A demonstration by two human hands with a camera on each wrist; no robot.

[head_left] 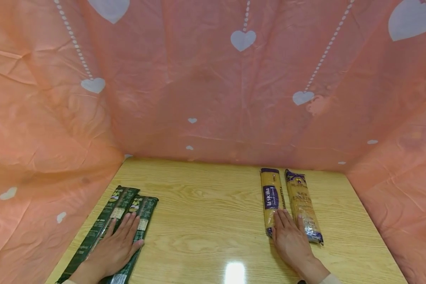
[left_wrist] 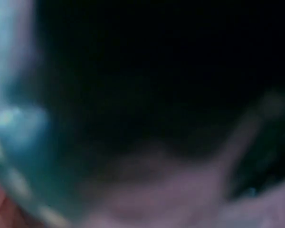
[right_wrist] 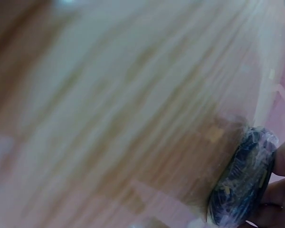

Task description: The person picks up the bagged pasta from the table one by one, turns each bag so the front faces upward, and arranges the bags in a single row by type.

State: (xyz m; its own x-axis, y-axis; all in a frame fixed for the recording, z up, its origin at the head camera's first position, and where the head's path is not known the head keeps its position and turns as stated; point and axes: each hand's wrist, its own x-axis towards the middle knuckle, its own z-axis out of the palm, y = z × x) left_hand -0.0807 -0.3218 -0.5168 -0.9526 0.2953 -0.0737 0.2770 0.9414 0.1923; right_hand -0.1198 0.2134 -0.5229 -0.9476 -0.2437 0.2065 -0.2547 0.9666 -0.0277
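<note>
My left hand point(head_left: 114, 248) lies flat, fingers straight, across two long dark green packets at the left of the table. The outer green packet point(head_left: 101, 225) and the inner green packet point(head_left: 148, 209) lie side by side, slanted. On the right, my right hand point(head_left: 292, 238) rests with extended fingers on the lower part of a yellow spaghetti pack point(head_left: 271, 179) with a purple label. Its thumb side is toward the table's middle. Beside it lies a second pasta pack point(head_left: 301, 197), which a finger overlaps. The right wrist view shows a crinkled dark pack end point(right_wrist: 242, 183) by the fingers. The left wrist view is dark and blurred.
A light wood-grain table point(head_left: 206, 213) spreads between the two groups of packs. Pink cloth point(head_left: 206, 86) printed with white hearts hangs behind and along both sides. A bright light reflection shows near the table's front edge.
</note>
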